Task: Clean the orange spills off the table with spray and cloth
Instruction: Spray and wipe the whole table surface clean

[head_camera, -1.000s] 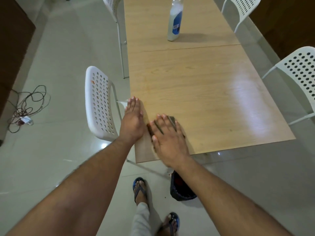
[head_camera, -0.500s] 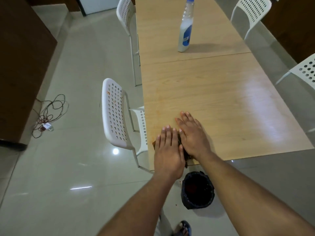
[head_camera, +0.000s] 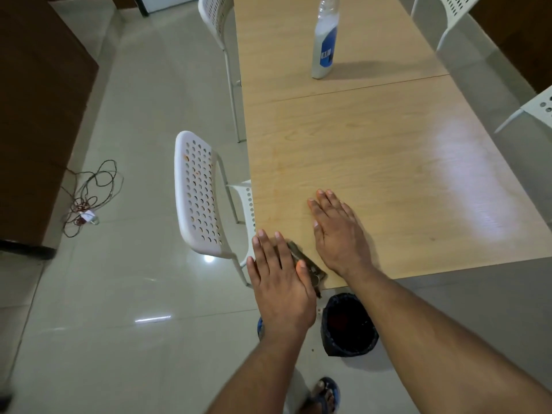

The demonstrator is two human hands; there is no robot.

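Note:
A dark brownish cloth [head_camera: 304,262] lies at the near left corner of the light wooden table [head_camera: 388,150]. My left hand [head_camera: 279,279] lies flat over the cloth with straight fingers, covering most of it. Just right of the cloth, my right hand [head_camera: 336,231] rests flat on the tabletop, fingers spread. A white spray bottle [head_camera: 324,43] with a blue label stands upright far up the table, well beyond both hands. A faint orange smear shows on the wood [head_camera: 283,168] near the left edge.
A white perforated chair [head_camera: 198,195] stands tight against the table's left side, another [head_camera: 215,22] further back, and more chairs on the right [head_camera: 534,109]. A black bin [head_camera: 348,324] sits on the floor under the near edge. Tangled cables [head_camera: 89,198] lie on the tiles at left.
My right hand has come off the cloth and slid right and forward onto bare wood. My left hand now covers the cloth at the corner.

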